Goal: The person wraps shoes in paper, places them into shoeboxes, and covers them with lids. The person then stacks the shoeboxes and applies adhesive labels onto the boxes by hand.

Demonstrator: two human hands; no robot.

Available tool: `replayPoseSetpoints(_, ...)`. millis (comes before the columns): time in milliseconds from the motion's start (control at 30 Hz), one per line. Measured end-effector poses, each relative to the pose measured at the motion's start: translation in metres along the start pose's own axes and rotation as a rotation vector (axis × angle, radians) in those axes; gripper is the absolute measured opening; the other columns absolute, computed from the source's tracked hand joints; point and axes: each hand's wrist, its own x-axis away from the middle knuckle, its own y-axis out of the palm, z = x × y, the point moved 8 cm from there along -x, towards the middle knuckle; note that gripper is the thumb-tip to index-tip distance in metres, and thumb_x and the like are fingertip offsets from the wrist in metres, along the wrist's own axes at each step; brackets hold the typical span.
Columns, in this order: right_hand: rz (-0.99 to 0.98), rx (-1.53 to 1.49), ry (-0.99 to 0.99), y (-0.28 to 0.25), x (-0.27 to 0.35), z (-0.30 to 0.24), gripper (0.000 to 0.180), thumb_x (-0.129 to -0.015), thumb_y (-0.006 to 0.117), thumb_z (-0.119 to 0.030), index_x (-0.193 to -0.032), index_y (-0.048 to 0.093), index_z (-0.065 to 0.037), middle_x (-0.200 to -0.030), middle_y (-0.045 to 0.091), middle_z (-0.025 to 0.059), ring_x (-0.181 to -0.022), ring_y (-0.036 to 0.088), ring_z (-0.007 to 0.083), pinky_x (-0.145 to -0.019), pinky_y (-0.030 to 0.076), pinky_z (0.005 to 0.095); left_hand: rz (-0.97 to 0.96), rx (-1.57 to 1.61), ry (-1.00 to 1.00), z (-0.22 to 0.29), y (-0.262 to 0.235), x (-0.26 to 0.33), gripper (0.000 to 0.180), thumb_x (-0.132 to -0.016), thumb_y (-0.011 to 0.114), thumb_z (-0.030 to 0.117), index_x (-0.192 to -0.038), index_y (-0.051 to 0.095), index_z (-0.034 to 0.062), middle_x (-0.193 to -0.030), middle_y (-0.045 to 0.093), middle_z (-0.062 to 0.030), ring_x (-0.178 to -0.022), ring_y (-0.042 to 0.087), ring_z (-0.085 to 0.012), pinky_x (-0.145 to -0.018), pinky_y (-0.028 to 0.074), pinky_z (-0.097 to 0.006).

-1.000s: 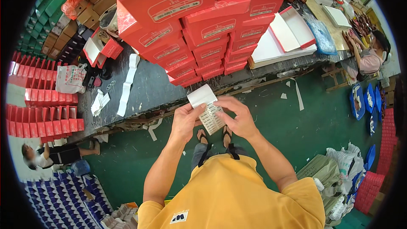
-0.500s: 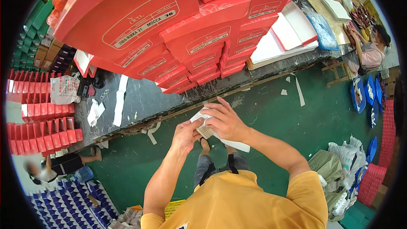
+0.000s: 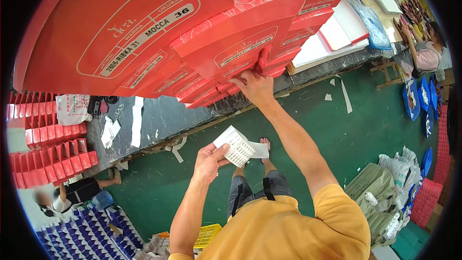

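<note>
My left hand (image 3: 208,162) is closed on a white strip of printed labels (image 3: 239,151), thumb on top. Its loose end hangs off to the right above the floor. Reaching forward, my right hand (image 3: 256,86) touches the front of a lower box in the tall stack of red shoe boxes (image 3: 211,48). The thumb stands apart from the other fingers, which rest against the box. Whether a small label lies under the fingertips is hidden. The boxes stand on a dark worktable (image 3: 166,120), each with a printed panel on its end.
Open red boxes (image 3: 53,161) are stacked at the left, near a seated person (image 3: 62,197). White sheets and a box lid (image 3: 337,29) lie right of the stack. Another person (image 3: 426,50) sits at the far right by blue bins (image 3: 412,98). Sacks (image 3: 373,183) lie on the floor.
My right hand has left the label strip and moved up and forward to the red boxes. My left hand still holds the strip, now turned face up. The view has shifted closer to the stack.
</note>
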Motion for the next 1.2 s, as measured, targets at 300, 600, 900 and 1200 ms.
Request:
replayPoseSetpoints(300,-0.442,-0.727,0.368,-0.072,0.016,-0.020,0.023,-0.083,0.080,-0.014,-0.105,0.076,-0.006,-0.104,0.073,0.0140,-0.093,0.070,0.0276,-0.079,0.056,0.0373,-0.038,-0.146,0.104,0.052,0.024,-0.022,0.031,-0.099,0.067,0.017,-0.122,0.065,-0.0037,-0.105,0.074,-0.0121,-0.090,0.073,-0.0189,-0.079,0.063,-0.036)
replayPoseSetpoints(600,-0.316,-0.350,-0.128,-0.133,0.047,-0.043,0.017,-0.074,0.079,-0.008,-0.089,0.073,-0.012,-0.130,0.067,0.0016,-0.127,0.059,0.0273,-0.113,0.038,0.0608,-0.107,-0.019,-0.136,0.027,0.084,-0.056,0.028,-0.102,0.059,0.014,-0.125,0.061,-0.0021,-0.114,0.070,-0.0120,-0.103,0.070,-0.0236,-0.093,0.058,-0.042)
replayPoseSetpoints(900,-0.165,-0.302,-0.040,-0.088,0.009,0.076,0.016,-0.082,0.078,-0.017,-0.086,0.064,-0.011,-0.085,0.068,0.0043,-0.081,0.065,0.0275,-0.079,0.047,0.0414,-0.070,-0.028,-0.120,0.000,0.093,-0.076,0.036,-0.102,0.062,0.017,-0.133,0.056,-0.0002,-0.121,0.069,-0.0133,-0.106,0.070,-0.0229,-0.088,0.060,-0.044)
replayPoseSetpoints(1200,-0.178,-0.212,0.750,-0.104,0.016,0.166,0.016,-0.085,0.079,-0.018,-0.086,0.072,-0.004,-0.081,0.074,0.0081,-0.076,0.072,0.0224,-0.076,0.056,0.0351,-0.127,-0.247,0.045,0.031,0.110,-0.083,0.027,-0.101,0.064,0.012,-0.124,0.065,-0.0014,-0.110,0.073,-0.0121,-0.091,0.074,-0.0195,-0.079,0.064,-0.036)
